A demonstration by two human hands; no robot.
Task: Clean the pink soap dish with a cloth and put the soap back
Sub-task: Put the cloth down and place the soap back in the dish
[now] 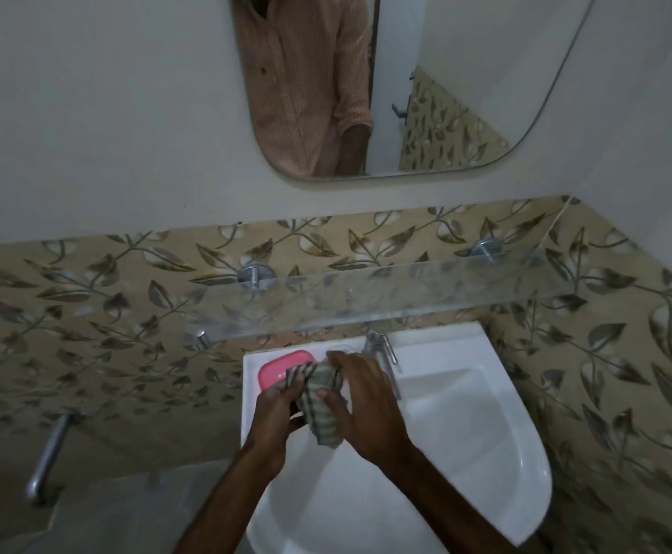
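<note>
A pink soap dish piece [282, 367] lies flat on the sink's back left ledge, partly covered by the cloth. Both hands hold a striped grey-green cloth [324, 409] over the left side of the basin. My left hand [276, 417] grips the cloth's upper left corner. My right hand [362, 401] is curled round the bunched cloth from the right, fingers over its top. Whatever the cloth wraps is hidden. No soap is visible.
The white corner sink [466, 425] fills the lower middle, with a chrome tap [382, 349] at its back. A glass shelf [366, 301] on metal pegs juts out just above the tap. A mirror [366, 94] hangs above. A chrome wall pipe [52, 453] sits left.
</note>
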